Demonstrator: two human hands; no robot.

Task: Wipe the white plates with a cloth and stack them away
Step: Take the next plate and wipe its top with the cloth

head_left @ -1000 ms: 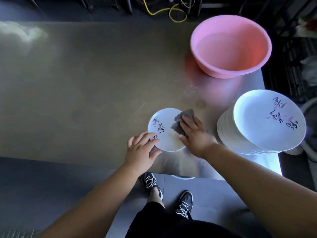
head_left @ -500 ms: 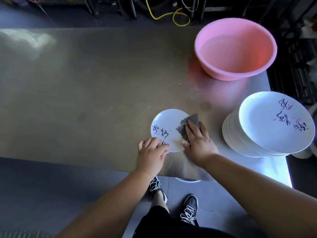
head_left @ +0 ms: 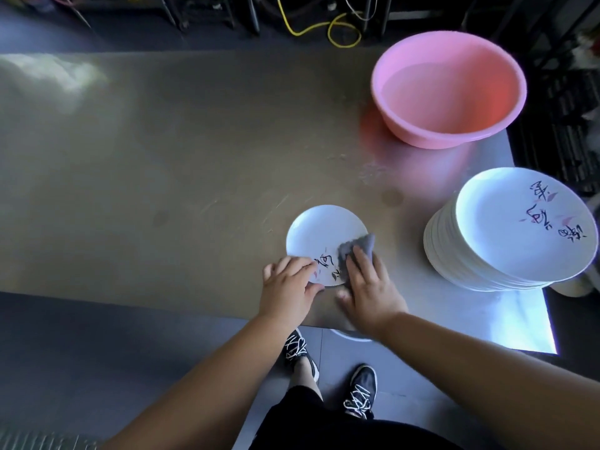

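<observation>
A small white plate [head_left: 319,233] with black writing lies flat on the steel table [head_left: 162,190], near the front edge. My left hand [head_left: 287,287] holds the plate's near left rim, fingers curled over it. My right hand [head_left: 368,287] presses a grey cloth [head_left: 358,246] onto the plate's right side with straight fingers. A tall stack of white plates [head_left: 506,232] stands to the right, its top plate showing black and pink writing.
A pink basin [head_left: 448,89] holding water sits at the table's back right. Yellow cable and dark frames lie beyond the far edge. My shoes show on the floor below the front edge.
The plate has turned under my hands, so its writing now lies at the near edge. The cloth and my right hand slid towards the plate's near right side.
</observation>
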